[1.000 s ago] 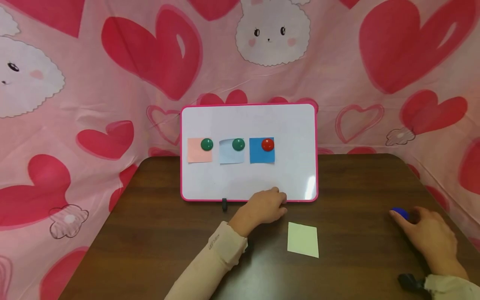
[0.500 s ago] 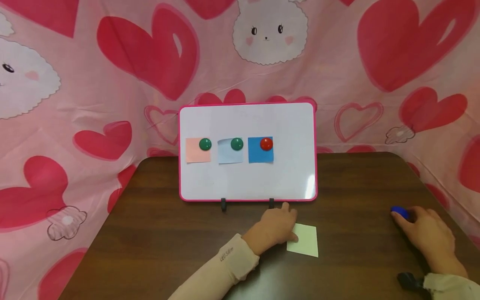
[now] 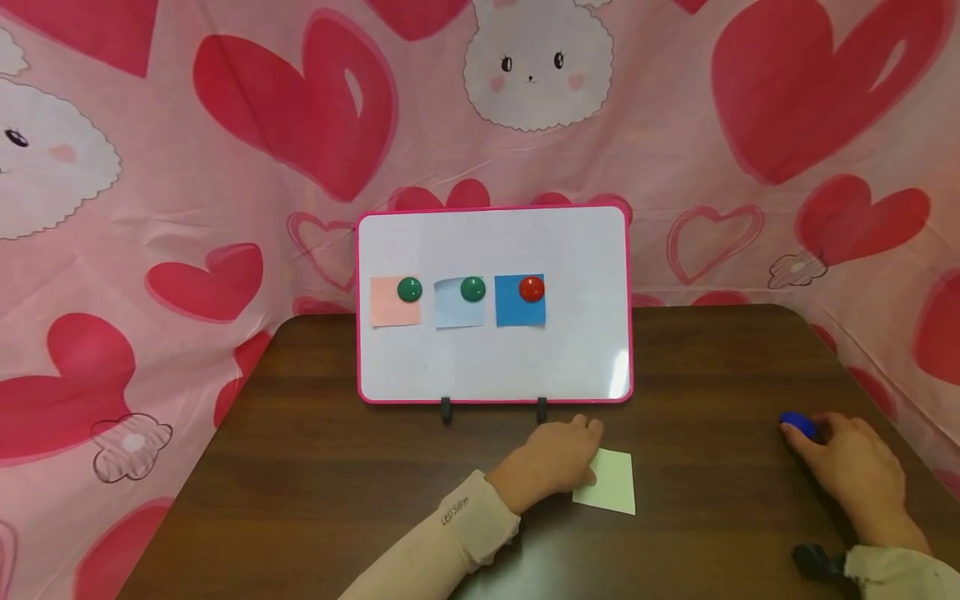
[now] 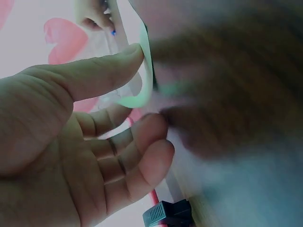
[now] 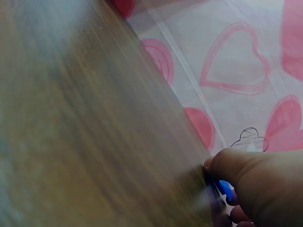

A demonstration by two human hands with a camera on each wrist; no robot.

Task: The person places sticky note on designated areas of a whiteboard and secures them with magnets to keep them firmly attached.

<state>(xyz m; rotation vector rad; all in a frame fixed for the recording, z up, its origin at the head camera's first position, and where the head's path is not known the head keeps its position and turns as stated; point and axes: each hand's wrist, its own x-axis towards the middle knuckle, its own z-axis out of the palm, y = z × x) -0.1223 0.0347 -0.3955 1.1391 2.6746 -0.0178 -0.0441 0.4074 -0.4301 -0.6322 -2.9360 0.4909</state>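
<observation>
A pale green paper note (image 3: pixel 617 483) lies on the table in front of the whiteboard. My left hand (image 3: pixel 555 457) is over its left side. In the left wrist view the thumb (image 4: pixel 109 73) presses on the note, and the note's near edge (image 4: pixel 136 101) curls up between thumb and fingers. At the right, my right hand (image 3: pixel 862 471) holds a round blue magnet (image 3: pixel 797 424) between thumb and fingers, low at the tabletop. The right wrist view shows only a sliver of the blue magnet (image 5: pixel 226 189) below the thumb.
A pink-framed whiteboard (image 3: pixel 585 350) stands on black feet (image 3: pixel 446 410) at the back. On it, green magnets hold a pink note (image 3: pixel 386 304) and a light blue note (image 3: pixel 453 310); a red magnet (image 3: pixel 532 289) holds a blue note (image 3: pixel 513 310). A heart-patterned cloth (image 3: pixel 450 142) hangs behind.
My left hand has come down and right from the whiteboard's lower edge to the pale green note, uncovering the board's right foot. My right hand and the blue magnet have stayed in place.
</observation>
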